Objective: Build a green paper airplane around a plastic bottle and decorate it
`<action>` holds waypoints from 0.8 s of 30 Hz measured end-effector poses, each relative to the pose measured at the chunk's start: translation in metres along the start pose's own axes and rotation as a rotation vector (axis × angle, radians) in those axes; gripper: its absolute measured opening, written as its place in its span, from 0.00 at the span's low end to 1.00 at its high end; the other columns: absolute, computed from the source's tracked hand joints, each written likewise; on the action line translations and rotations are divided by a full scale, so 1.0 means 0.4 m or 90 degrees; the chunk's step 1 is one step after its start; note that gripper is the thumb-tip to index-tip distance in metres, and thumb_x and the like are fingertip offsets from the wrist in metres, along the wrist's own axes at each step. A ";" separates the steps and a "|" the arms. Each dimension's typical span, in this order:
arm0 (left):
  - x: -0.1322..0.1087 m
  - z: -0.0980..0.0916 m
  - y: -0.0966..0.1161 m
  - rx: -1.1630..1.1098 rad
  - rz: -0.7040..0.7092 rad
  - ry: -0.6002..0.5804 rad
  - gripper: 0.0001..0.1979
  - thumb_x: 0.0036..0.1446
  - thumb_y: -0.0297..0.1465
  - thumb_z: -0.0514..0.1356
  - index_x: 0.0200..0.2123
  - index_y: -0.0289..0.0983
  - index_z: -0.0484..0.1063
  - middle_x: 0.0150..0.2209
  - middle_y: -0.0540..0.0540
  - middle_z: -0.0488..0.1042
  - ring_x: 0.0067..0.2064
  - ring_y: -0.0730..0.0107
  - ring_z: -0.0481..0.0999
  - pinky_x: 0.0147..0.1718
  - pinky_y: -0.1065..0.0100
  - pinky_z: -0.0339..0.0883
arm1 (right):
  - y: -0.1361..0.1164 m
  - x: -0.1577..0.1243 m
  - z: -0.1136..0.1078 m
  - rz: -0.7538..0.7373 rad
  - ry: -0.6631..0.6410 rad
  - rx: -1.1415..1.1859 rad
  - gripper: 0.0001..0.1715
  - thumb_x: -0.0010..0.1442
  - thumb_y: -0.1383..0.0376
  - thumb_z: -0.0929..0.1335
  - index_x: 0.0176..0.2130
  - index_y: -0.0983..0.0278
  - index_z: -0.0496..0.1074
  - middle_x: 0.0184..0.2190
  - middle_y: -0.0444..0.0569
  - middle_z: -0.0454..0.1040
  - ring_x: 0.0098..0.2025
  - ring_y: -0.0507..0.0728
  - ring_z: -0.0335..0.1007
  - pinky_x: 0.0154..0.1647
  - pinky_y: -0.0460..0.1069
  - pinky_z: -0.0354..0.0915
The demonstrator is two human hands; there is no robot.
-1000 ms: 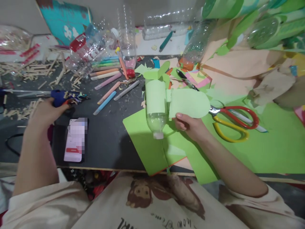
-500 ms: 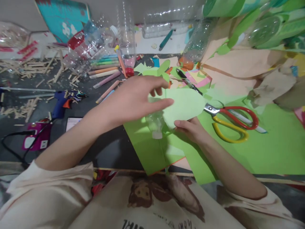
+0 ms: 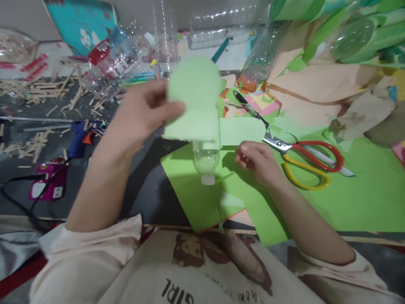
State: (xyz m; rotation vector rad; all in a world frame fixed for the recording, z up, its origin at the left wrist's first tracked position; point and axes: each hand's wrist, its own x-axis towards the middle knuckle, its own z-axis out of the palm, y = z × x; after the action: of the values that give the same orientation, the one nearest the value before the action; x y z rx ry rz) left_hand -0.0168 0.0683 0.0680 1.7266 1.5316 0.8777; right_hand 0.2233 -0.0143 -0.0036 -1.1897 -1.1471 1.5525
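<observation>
My left hand (image 3: 142, 112) pinches a light green paper piece (image 3: 194, 97) with a rounded top, thumb on its face and fingers behind. The paper is slightly blurred and hangs over a clear plastic bottle (image 3: 206, 160), hiding its upper part; the bottle's white cap points toward me. My right hand (image 3: 255, 162) is closed with curled fingers and nothing seen in it, just above the bright green sheet (image 3: 357, 198). Beyond it lies another pale green paper piece (image 3: 242, 131). To its right are scissors (image 3: 303, 156) with one red and one yellow handle.
A blue glue gun (image 3: 77, 137) and thin wooden sticks (image 3: 38, 143) lie on the left. A purple box (image 3: 47, 181) with a cable sits near the front edge. Clear bottles (image 3: 218, 31) stand and lie at the back, with a black pen (image 3: 249, 105) and paper scraps nearer.
The pale green rounded paper has passed from my right hand to my left, which has moved left and turned it upright. My right hand has let go and curled its fingers.
</observation>
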 end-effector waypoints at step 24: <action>-0.114 0.112 -0.160 -0.568 -0.130 0.340 0.15 0.40 0.35 0.68 0.33 0.40 0.69 0.30 0.48 0.72 0.30 0.71 0.70 0.22 0.70 0.59 | -0.013 0.006 -0.042 0.204 -0.242 -0.163 0.26 0.60 0.44 0.68 0.38 0.65 0.69 0.21 0.41 0.68 0.21 0.48 0.62 0.19 0.44 0.58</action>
State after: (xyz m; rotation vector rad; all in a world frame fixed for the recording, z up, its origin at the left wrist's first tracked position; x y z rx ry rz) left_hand -0.0189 0.0274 -0.0125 0.7092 1.2639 1.6687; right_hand 0.2397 -0.0082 -0.0013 -1.3314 -1.4915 1.9814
